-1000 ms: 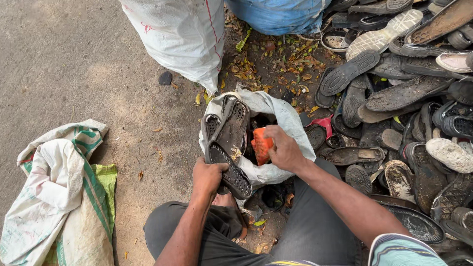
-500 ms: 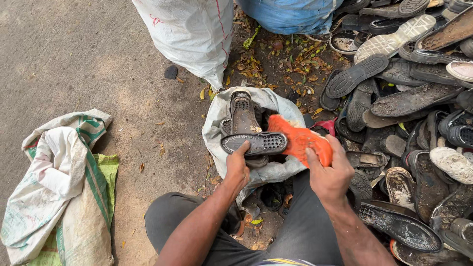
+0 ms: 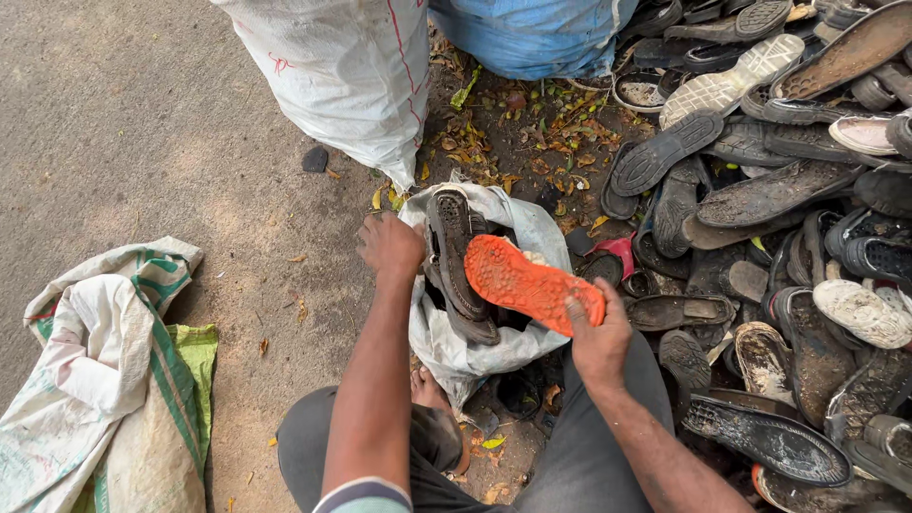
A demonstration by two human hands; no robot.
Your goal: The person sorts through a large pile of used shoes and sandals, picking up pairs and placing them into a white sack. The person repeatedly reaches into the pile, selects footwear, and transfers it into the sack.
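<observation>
My right hand (image 3: 597, 337) grips an orange shoe sole (image 3: 527, 282) by its near end, tread side up, held over the mouth of a grey-white sack (image 3: 465, 353). My left hand (image 3: 389, 244) clutches the sack's left rim and holds it apart. Inside the sack stand dark worn shoe soles (image 3: 454, 249), one upright against the rim. My bare foot (image 3: 429, 394) shows below the sack, between my knees in grey trousers.
A big heap of old dark soles and sandals (image 3: 779, 209) fills the right side. A large white sack (image 3: 347, 71) and a blue sack (image 3: 537, 33) stand at the top. A folded white-and-green woven bag (image 3: 104, 380) lies at left on bare ground. Dry leaves litter the middle.
My right hand has pulled the orange sole out and turned it tread up. My left hand let go of a dark sole and moved up to the sack's left rim.
</observation>
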